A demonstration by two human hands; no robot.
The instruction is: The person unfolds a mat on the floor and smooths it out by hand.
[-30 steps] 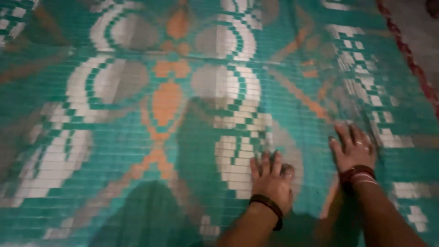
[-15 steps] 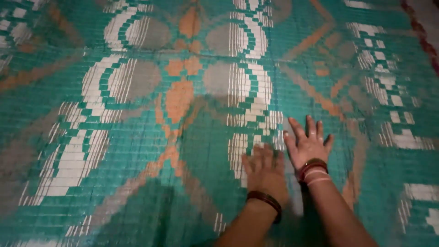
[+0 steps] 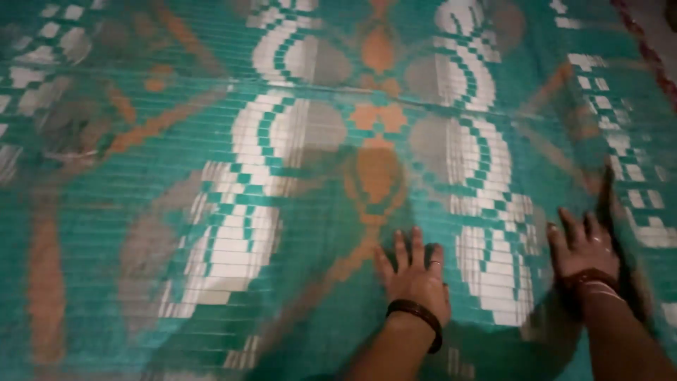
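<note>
While both palms press flat against the woven mat (image 3: 211,212), neither hand grips anything.

Left hand (image 3: 416,279): fingers extended and slightly spread, pointing away from the person, palm down on the mat surface. A ring sits on one finger, and a dark bangle (image 3: 417,317) circles the wrist. The fingertips rest at the lower end of the orange centre motif (image 3: 377,176).

Right hand (image 3: 584,250): fingers likewise extended and slightly apart, palm down, with nothing held. Red and pale bangles (image 3: 591,282) circle the wrist. A dark shadow lies just to the right of this hand.

Mat position: the mat lies directly beneath both hands and spreads out from them on every side, filling nearly the whole view. It is made of narrow horizontal slats in teal, with white, grey and orange patterning.

Pattern reference, relative to the hands:
- Between the two hands: a white stepped band (image 3: 490,268) of blocks, running away from the person.
- Ahead and left of the left hand: a matching white stepped band (image 3: 247,212), bordered by grey patches.
- Far left of the left hand: an orange stripe (image 3: 44,282) running away from the person.
- Ahead and right of the right hand: a red edge trim (image 3: 645,49) bordering the mat.
</note>
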